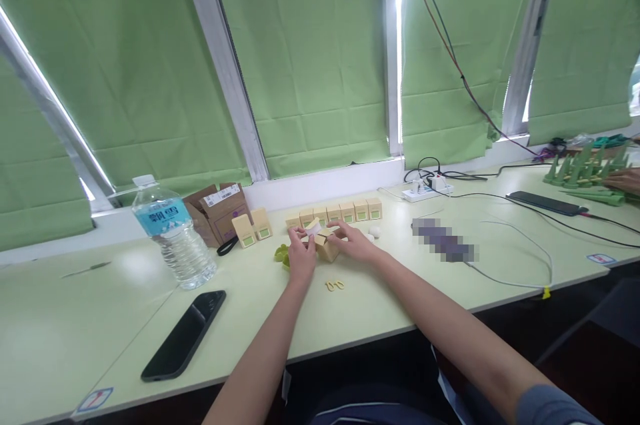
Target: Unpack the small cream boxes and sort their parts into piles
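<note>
A small tan cardboard box [328, 250] stands on the table between my hands, its top flap raised. My left hand [302, 257] is closed at the box's left side, its fingertips pinching a small white piece of paper [313, 228] by the opening. From the right, my right hand [354, 243] grips the box's upper edge with bent fingers. Green petal-shaped pieces [281, 254] lie left of my left hand, partly hidden by it. Two small yellow loop-shaped pieces [335, 285] lie nearer to me. Small white round items [374, 232] show just beyond my right hand.
Several similar boxes [347, 212] form a row behind my hands. Two more tan boxes [251, 228] stand beside an open brown carton [220, 213]. Leftward are a water bottle [173, 232] and a phone [184, 335]. A power strip [427, 192] with cables sits right; another person's hand [623, 180] is far right.
</note>
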Demonstrator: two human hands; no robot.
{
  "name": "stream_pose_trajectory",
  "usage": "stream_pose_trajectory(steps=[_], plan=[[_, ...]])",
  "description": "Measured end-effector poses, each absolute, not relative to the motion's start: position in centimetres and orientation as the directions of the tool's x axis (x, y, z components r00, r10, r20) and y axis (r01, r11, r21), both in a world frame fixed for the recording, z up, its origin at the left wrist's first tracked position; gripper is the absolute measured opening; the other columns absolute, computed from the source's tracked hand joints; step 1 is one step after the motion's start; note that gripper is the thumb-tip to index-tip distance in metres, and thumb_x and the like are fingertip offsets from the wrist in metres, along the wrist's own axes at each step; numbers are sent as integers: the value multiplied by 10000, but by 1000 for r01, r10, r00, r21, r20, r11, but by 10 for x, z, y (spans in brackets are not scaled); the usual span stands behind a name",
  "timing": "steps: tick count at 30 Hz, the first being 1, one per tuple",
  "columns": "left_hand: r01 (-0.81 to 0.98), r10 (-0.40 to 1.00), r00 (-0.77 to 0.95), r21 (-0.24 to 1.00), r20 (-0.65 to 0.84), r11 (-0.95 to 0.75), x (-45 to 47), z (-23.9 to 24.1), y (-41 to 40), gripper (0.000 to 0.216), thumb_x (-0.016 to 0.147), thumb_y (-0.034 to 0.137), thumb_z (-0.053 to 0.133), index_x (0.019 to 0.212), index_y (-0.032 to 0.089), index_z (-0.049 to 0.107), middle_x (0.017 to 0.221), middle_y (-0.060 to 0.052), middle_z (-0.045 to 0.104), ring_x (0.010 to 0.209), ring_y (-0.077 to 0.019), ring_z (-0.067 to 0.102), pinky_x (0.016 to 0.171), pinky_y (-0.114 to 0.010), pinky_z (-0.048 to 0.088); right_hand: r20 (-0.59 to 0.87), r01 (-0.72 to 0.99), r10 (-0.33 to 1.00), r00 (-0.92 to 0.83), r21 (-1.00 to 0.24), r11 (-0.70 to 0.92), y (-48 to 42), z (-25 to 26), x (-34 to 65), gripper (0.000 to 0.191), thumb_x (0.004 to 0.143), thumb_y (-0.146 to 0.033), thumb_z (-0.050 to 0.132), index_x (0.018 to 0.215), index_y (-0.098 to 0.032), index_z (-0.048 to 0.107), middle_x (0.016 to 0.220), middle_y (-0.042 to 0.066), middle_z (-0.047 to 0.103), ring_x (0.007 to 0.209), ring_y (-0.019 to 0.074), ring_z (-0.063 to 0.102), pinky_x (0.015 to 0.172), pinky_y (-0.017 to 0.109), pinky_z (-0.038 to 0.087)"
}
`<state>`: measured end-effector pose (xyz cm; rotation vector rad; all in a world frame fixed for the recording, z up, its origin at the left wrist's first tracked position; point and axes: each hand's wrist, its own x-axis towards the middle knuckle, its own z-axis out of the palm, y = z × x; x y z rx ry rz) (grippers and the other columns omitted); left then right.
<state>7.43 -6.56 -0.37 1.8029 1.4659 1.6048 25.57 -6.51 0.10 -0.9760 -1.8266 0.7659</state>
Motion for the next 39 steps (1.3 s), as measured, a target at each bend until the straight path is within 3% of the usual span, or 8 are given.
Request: stream_pose_trajectory(steps=[4, 10, 16, 20, 24, 26, 33, 39], plan=[[580, 748, -50, 629, 662, -518, 76, -3, -70, 247, 924, 244, 472, 1168, 211, 451, 1161, -119, 615, 646, -148, 627, 732, -352, 497, 409, 325, 879, -245, -820, 472, -65, 2, 255, 331, 917, -481, 530, 1153, -255, 585, 1023, 51, 713, 902, 195, 659, 749, 304, 489], [662, 687, 176, 431, 705, -613, 78, -1, -75, 377, 893, 80, 364, 1094, 248, 635, 1102, -74, 584, 986, -202, 609, 850, -337, 485, 454, 393, 872, -183, -779, 488, -62, -1, 258, 378, 955, -532, 418, 1182, -244, 509, 841, 15, 719, 698, 177, 604, 645, 281, 422], [650, 744, 194, 484, 639, -586, 78, -4, -69, 448, 868, 71, 350, 1076, 258, 699, 1136, -83, 552, 1037, -212, 592, 901, -360, 480, 528, 522, 828, -186, -661, 539, -61, 0, 257, 296, 993, -427, 350, 1202, -245, 453, 874, 31, 701, 666, 188, 576, 640, 282, 387], [600, 761, 162, 550, 628, -581, 80, -1, -73, 359, 909, 151, 365, 1045, 255, 681, 1107, -69, 613, 1039, -222, 595, 936, -388, 459, 558, 615, 801, -217, -559, 556, -61, 3, 255, 261, 981, -282, 329, 1162, -256, 515, 848, 28, 675, 670, 199, 572, 631, 280, 377], [506, 806, 152, 656, 572, -560, 83, 6, -83, 199, 929, 356, 468, 1045, 250, 590, 1012, -44, 653, 880, -199, 622, 818, -356, 492, 572, 640, 766, -293, -477, 602, -59, 3, 255, 277, 893, -145, 418, 1030, -257, 632, 925, 33, 683, 783, 199, 597, 691, 278, 401], [489, 824, 166, 680, 542, -546, 83, 7, -86, 252, 870, 410, 570, 1055, 241, 547, 986, -40, 646, 830, -190, 620, 760, -337, 499, 563, 640, 767, -308, -474, 605, -60, 4, 255, 297, 865, -115, 441, 995, -252, 670, 969, 40, 696, 826, 201, 607, 719, 283, 411], [527, 770, 245, 586, 589, -615, 83, 4, -82, 290, 800, 337, 646, 1029, 235, 501, 1018, -41, 625, 869, -185, 607, 789, -352, 505, 541, 628, 796, -271, -527, 572, -67, 9, 256, 314, 889, -182, 449, 1053, -276, 700, 980, 25, 722, 756, 196, 614, 703, 305, 436], [544, 679, 340, 452, 651, -707, 84, 7, -84, 226, 809, 258, 625, 1013, 231, 532, 1070, -54, 616, 1006, -214, 592, 880, -375, 483, 544, 563, 772, -330, -543, 623, -68, 14, 259, 240, 865, -231, 547, 1010, -260, 737, 995, 49, 703, 878, 218, 623, 769, 319, 457]])
